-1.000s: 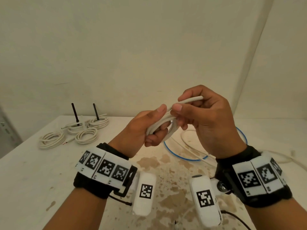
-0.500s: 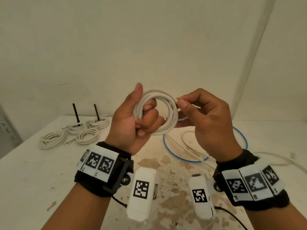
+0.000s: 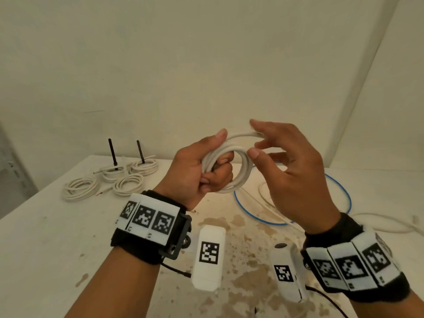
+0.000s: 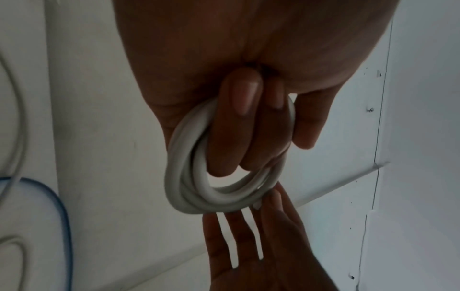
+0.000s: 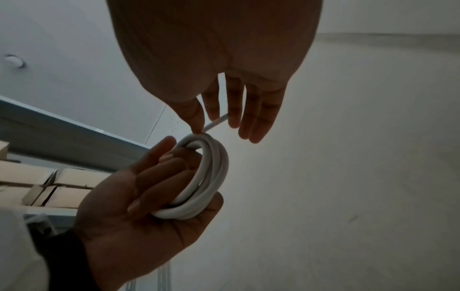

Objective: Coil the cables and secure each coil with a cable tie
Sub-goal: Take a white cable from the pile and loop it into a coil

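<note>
The left hand [image 3: 202,173] holds a white cable coil [image 3: 238,164] above the surface [image 3: 46,237], its fingers curled through the middle of the loops and its thumb laid over the top of them, so its grip is closed round the coil. In the left wrist view the fingers [image 4: 234,126] pass straight through the ring of three or four turns [image 4: 199,189]. The right hand [image 3: 296,173] is beside the coil with its fingers spread and nearly straight, gripping nothing; its thumb tip touches the coil's outer turn, and the cable's free end [image 3: 250,134] sticks out between thumb and forefinger, as the right wrist view also shows [image 5: 216,122]. On the surface below the hands lie a loose blue cable [image 3: 339,191] in a wide loop and a loose white cable [image 3: 378,223] trailing to the right. At the far left of the surface rest four finished white coils [image 3: 80,188], the two rear ones each with a black cable tie [image 3: 112,154] standing upright. Brown stains [image 3: 243,249] mark the surface between the wrists.
</note>
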